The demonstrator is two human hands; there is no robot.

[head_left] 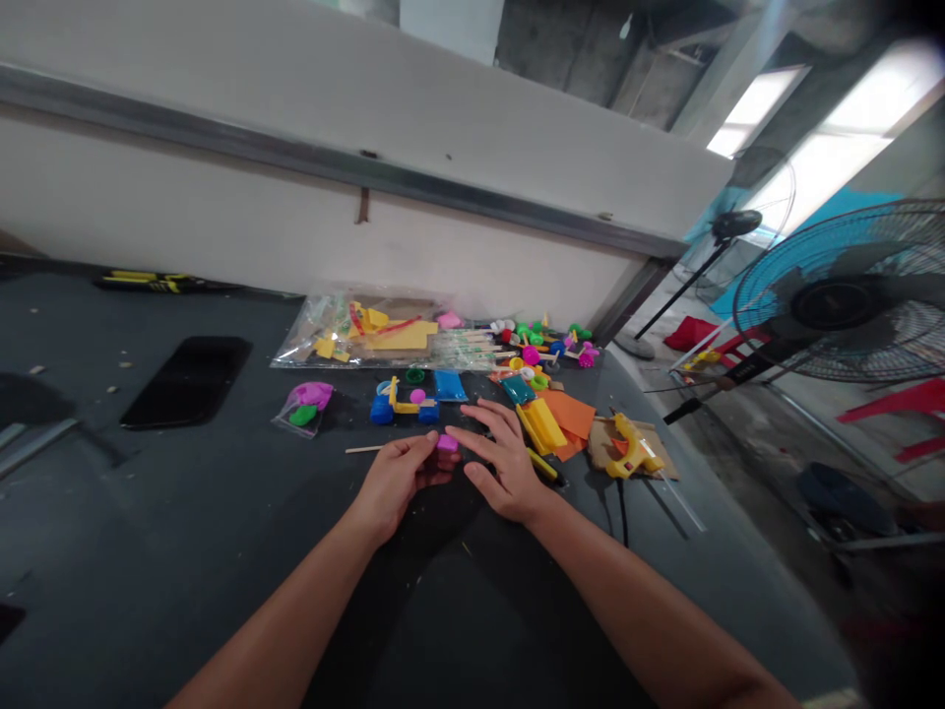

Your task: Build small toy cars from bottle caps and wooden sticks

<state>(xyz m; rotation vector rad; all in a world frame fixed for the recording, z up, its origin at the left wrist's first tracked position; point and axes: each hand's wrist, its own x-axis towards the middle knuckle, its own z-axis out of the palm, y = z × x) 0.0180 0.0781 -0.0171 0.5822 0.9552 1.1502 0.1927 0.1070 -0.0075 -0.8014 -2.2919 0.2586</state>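
Note:
My left hand is closed, its thumb and fingers pinching a small pink block that looks like modelling clay. Just to the right of the block is my right hand, fingers spread and nothing visible in them. A thin wooden stick runs out to the left from behind my left hand; whether the hand touches it I cannot tell. Beyond the hands stands a small toy vehicle with blue wheels, a yellow frame and a pink ball on it. Beside it lies a blue packet.
A yellow glue gun rests on cardboard at the right. Orange sheets, a clear bag of parts and colourful small pieces lie behind. A bag of purple and green clay and a phone are left. A fan stands right.

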